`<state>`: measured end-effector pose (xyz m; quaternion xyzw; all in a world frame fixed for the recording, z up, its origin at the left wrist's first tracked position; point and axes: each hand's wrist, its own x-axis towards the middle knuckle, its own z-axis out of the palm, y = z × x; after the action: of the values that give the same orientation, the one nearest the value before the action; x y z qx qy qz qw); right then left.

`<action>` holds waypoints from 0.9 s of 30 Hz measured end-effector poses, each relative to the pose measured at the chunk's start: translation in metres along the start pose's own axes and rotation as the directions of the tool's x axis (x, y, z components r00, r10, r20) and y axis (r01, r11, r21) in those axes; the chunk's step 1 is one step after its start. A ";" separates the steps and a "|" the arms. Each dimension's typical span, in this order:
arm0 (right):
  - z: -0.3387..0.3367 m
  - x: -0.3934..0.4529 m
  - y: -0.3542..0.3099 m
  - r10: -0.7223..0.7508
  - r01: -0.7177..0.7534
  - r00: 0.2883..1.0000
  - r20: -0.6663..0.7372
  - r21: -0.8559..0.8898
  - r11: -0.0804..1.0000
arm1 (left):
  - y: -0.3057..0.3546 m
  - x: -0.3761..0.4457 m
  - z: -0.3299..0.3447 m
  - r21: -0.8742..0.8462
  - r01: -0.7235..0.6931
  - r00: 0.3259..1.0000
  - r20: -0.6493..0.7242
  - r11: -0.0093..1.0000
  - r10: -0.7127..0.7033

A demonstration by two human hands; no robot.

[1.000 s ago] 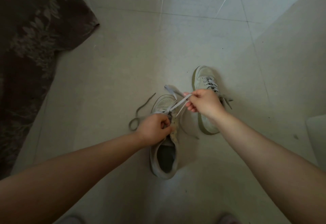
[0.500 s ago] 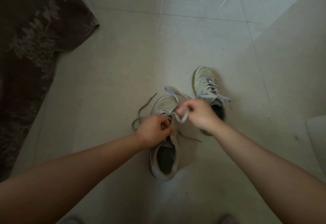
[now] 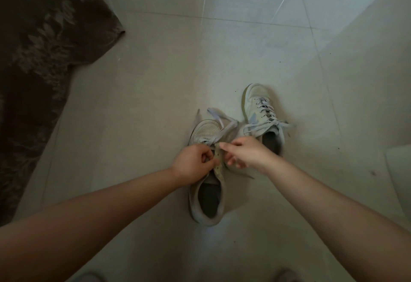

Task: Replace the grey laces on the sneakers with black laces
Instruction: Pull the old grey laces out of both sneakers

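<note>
Near sneaker [image 3: 206, 184] on floor [image 3: 155, 95], grey lace [image 3: 219, 124] half unthreaded. Lace soft, limp, light: pinch close to eyelet. Left hand [image 3: 192, 164] fingers curled at eyelets; right hand [image 3: 244, 154] fingers pinch lace.

Bare floor [image 3: 155, 104] lies left of and beyond the near sneaker [image 3: 206, 192]. The second sneaker [image 3: 262, 112] blocks its right; a rug [image 3: 40, 59] bounds the far left.

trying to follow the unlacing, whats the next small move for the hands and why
Probably pull the grey lace out of the next eyelet with the right hand: it still crosses the near sneaker by the toe, lower eyelets look empty, and the left hand steadies the shoe.
</note>
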<state>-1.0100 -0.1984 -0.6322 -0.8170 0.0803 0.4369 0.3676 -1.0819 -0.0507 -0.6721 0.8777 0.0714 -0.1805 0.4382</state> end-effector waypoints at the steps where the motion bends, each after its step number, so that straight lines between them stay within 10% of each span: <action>1: 0.005 0.001 0.001 -0.026 0.026 0.999 -0.027 0.021 0.999 | 0.000 0.000 0.000 0.000 -0.003 1.000 0.000 1.000 0.003; 5: 0.012 0.004 -0.002 -0.093 0.096 0.993 -0.072 0.049 0.994 | 0.000 0.000 0.000 -0.009 -0.002 1.000 0.002 1.000 0.002; 10: -0.016 0.010 -0.019 -0.117 0.328 0.869 -0.480 0.383 0.863 | 0.000 -0.001 0.000 -0.028 0.025 1.000 0.017 0.999 -0.024; 17: 0.001 0.000 -0.002 -0.027 0.031 0.999 -0.039 0.099 0.995 | -0.001 -0.001 0.001 -0.024 0.014 1.000 0.012 1.000 -0.014; 23: 0.013 0.008 -0.001 -0.266 0.255 0.958 -0.108 -0.099 0.962 | -0.002 0.000 0.001 -0.007 0.011 1.000 -0.001 1.000 -0.011; 27: -0.009 0.016 -0.009 -0.220 0.346 0.831 -0.511 0.165 0.924 | -0.002 -0.001 -0.001 -0.046 0.024 1.000 -0.005 0.999 -0.024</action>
<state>-0.9904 -0.1946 -0.6369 -0.8495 0.1010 0.1455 0.4970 -1.0829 -0.0485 -0.6726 0.8670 0.0872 -0.1818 0.4557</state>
